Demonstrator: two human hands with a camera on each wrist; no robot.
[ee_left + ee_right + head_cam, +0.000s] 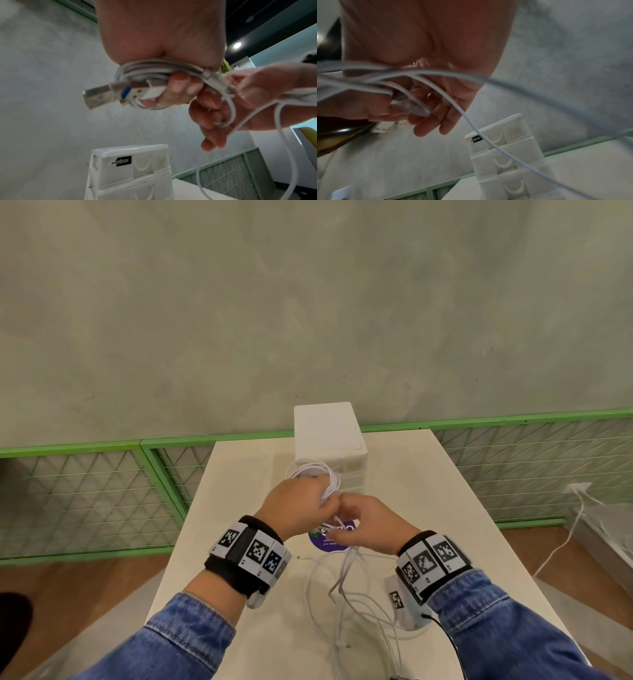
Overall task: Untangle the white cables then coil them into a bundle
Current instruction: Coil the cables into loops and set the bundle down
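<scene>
Worktop point(428, 494) carrying drawer box point(329, 436) at far edge, loose cable point(346, 604) trailing near. Left hand point(294, 505) raised, fingers point(178, 83) curled round coil point(154, 69), USB plug point(106, 94) sticking out. Right hand point(366, 525) pinching a strand, another end lying across it. Risk: tugging trailing strands could re-knot or loosen coil.
</scene>
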